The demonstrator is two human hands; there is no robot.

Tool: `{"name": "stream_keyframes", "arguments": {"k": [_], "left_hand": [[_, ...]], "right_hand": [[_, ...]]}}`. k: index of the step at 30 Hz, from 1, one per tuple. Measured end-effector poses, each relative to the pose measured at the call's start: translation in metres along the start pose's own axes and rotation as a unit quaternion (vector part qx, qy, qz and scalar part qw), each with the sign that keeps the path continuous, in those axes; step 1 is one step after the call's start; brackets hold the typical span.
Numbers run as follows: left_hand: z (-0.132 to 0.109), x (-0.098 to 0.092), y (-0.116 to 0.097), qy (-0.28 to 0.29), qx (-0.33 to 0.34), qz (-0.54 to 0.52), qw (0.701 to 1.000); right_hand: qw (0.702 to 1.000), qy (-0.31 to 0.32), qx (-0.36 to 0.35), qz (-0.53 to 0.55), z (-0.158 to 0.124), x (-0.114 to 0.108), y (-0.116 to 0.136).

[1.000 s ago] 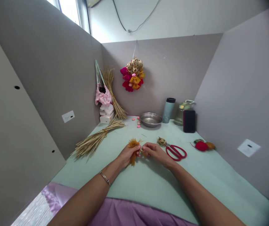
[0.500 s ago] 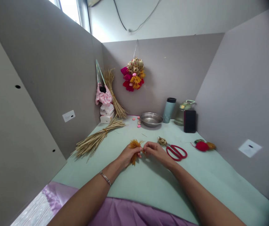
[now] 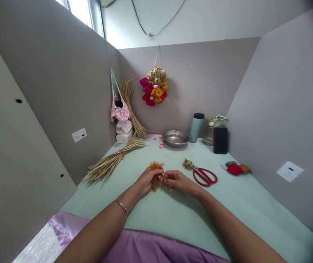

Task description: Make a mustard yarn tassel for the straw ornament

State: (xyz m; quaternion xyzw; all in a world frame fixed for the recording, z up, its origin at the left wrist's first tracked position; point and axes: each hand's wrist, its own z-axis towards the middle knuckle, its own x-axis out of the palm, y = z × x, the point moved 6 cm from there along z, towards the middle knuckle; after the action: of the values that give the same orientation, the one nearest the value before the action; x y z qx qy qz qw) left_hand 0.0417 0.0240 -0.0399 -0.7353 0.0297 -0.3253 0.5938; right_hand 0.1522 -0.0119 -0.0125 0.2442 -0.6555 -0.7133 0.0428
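Observation:
My left hand (image 3: 145, 179) is closed around the middle of a mustard-yellow yarn tassel (image 3: 155, 166), whose frayed ends stick out above and below the fingers. Right beside it, my right hand (image 3: 178, 181) has its fingers pinched together at the tassel's right side. What sits between those fingertips is too small to make out; it may be a strand of yarn. Both hands are just over the pale green tabletop (image 3: 156, 215). To the right of my right hand lie red-handled scissors (image 3: 205, 177), with a small woven straw ball (image 3: 188, 164) at their blades.
A straw bundle (image 3: 112, 162) lies at left. Behind are pink beads (image 3: 161, 142), a steel bowl (image 3: 176, 138), a tumbler (image 3: 196, 128), a jug (image 3: 208, 136) and a phone (image 3: 220, 140). Yarn balls (image 3: 234, 169) rest at right. A tassel cluster (image 3: 155, 87) hangs on the back panel.
My right hand has moved slightly down, and its fingers have curled in more. My left hand still holds the tassel in nearly the same place.

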Motion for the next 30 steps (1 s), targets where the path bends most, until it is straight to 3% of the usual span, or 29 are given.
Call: {"name": "stream_keyframes", "arguments": {"k": [3,11,18,21,24,30], "left_hand": [[0.0,0.0,0.0,0.0,0.005,-0.004,1.0],[-0.007,0.007,-0.005,0.002,0.007,0.009,1.0],[-0.007,0.007,-0.006,0.003,0.006,0.008,1.0],[-0.006,0.005,-0.004,0.0,0.006,0.007,1.0],[-0.005,0.005,-0.003,0.002,0.005,0.007,1.0],[-0.005,0.006,-0.002,0.013,0.003,0.01,1.0]], "right_hand": [[1.0,0.006,-0.001,-0.013,-0.002,-0.001,0.003],[0.995,-0.052,-0.018,-0.078,0.0,-0.012,0.005],[0.956,-0.215,-0.013,-0.201,-0.001,-0.039,-0.008],[0.943,-0.251,-0.014,-0.217,-0.003,-0.049,-0.008],[0.952,-0.232,-0.03,-0.198,-0.004,-0.048,0.001],[0.985,-0.112,-0.051,-0.122,-0.002,-0.021,0.015]]}}
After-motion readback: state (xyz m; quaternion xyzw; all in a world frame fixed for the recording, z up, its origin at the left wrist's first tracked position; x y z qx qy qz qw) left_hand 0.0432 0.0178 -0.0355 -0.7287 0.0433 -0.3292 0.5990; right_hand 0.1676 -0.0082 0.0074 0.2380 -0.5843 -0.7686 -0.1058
